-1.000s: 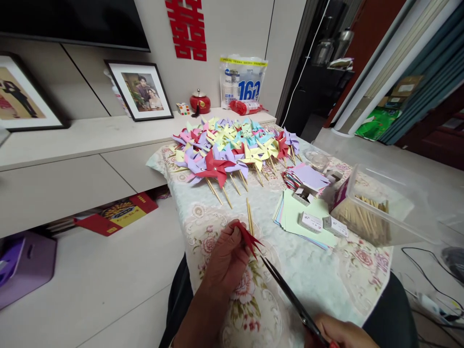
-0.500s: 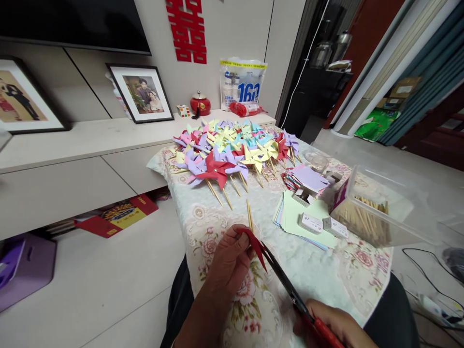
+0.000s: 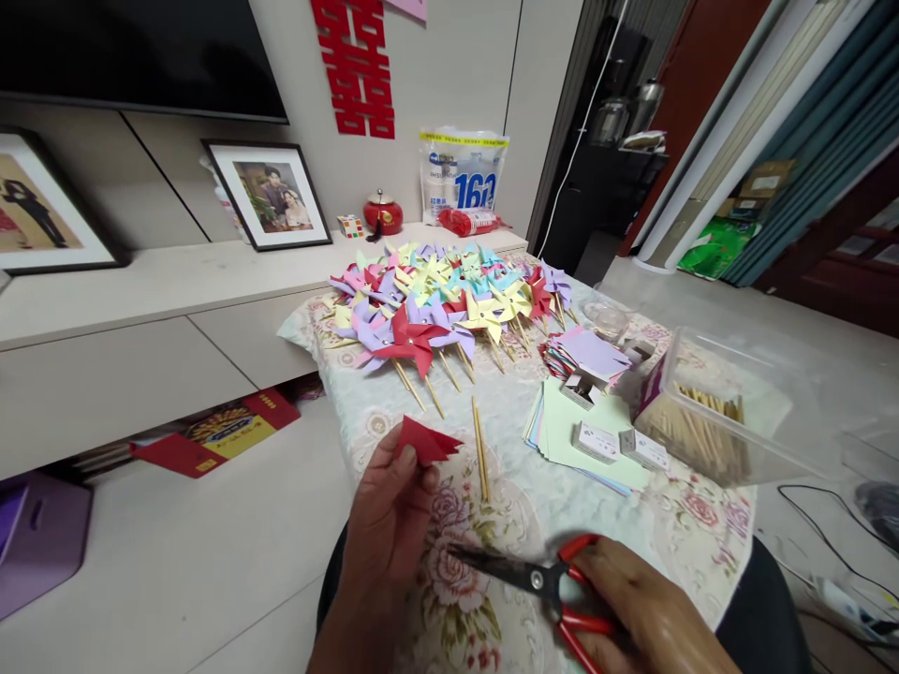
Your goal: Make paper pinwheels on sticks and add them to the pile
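Note:
My left hand pinches a folded piece of red paper between thumb and fingers, its cut points facing right. In my right hand is a pair of scissors with red handles and dark blades. The blades lie nearly together, pointing left below the paper and apart from it. Two wooden sticks rest on the flowered tablecloth, just right of the paper. Beyond them lies a crowd of finished paper pinwheels in red, purple, yellow, pink and blue, mounted on sticks.
Right of the sticks, small white boxes sit on pale green sheets. Behind these is a stack of coloured paper squares. A clear plastic bin holds many wooden sticks. A low cabinet runs along the wall.
The scissors have come away from the red paper and turned to point left, lower down. My left hand has shifted left with the paper, which now shows flatter.

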